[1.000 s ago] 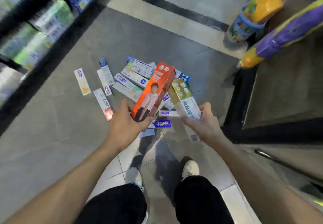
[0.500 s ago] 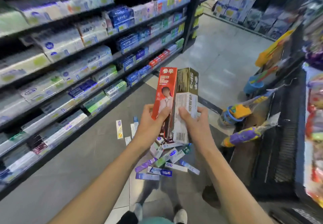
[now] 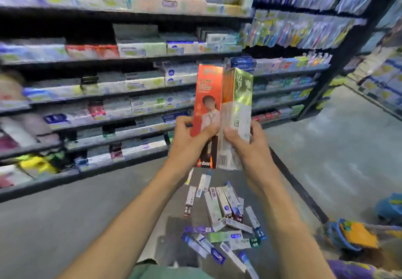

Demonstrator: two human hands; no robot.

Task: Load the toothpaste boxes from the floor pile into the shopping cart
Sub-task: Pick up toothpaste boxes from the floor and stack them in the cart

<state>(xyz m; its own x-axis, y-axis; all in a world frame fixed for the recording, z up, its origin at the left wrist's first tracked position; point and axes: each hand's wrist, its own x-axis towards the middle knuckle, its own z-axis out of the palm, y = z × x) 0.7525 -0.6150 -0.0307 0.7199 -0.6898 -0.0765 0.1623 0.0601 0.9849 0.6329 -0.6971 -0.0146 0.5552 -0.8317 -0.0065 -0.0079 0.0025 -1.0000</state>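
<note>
Two toothpaste boxes are held upright at chest level, side by side and touching. The left hand (image 3: 188, 146) grips the orange-red box (image 3: 207, 104) with the thumb across its front, and the right hand (image 3: 250, 148) is curled around the green-and-white box (image 3: 238, 113) near its lower half. Both boxes are long and thin, made of glossy cardboard, with a barcode at the bottom of the green one.

Below the hands, the floor pile (image 3: 221, 220) has many more boxes, scattered and overlapping on the grey floor (image 3: 65, 224). Stocked shelves (image 3: 130, 95) stand behind. The shopping cart is not visible in this view, so I cannot tell where it is.

I think the risk is slipping: both grips are low on tall boxes, so a quick turn to the cart may tip one out.
</note>
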